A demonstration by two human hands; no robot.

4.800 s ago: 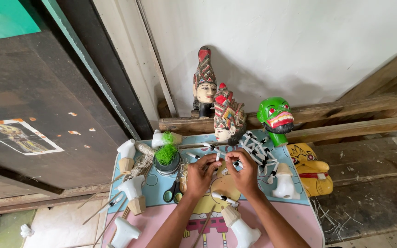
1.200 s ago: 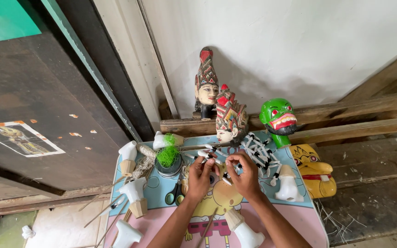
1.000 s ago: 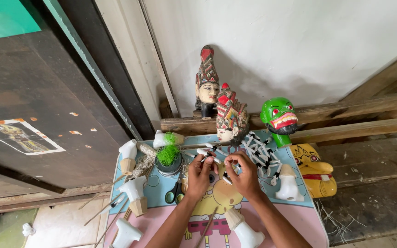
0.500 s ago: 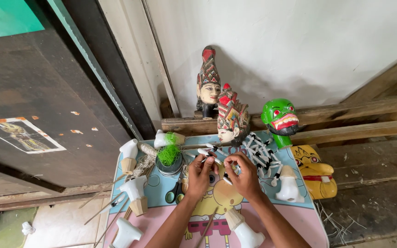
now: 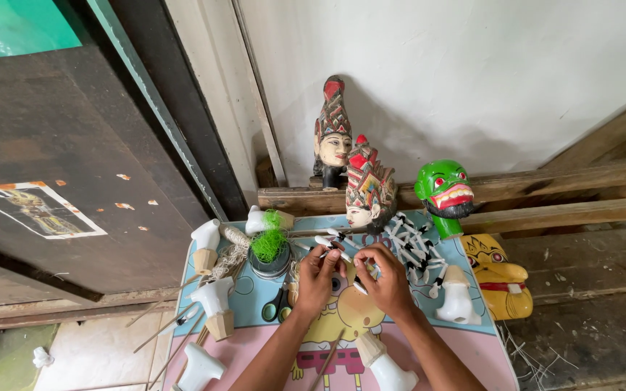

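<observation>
Left hand and right hand: both pinch small white puppet arm at table centre | arm pile at 2 o'clock | open tabletop at 6 o'clock.

The monster head was bright green with a red mouth. The mask was yellow. The table was pink and blue.

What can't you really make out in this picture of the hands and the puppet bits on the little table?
Head view only:
- The small white piece between the left hand and right hand: mostly covered by fingers, too small to identify.
- White puppet torso at the bottom: cut off by the frame edge.
- Scissors: blades hidden beside the left wrist.
- Yellow mask: half hidden behind the table edge.
</observation>
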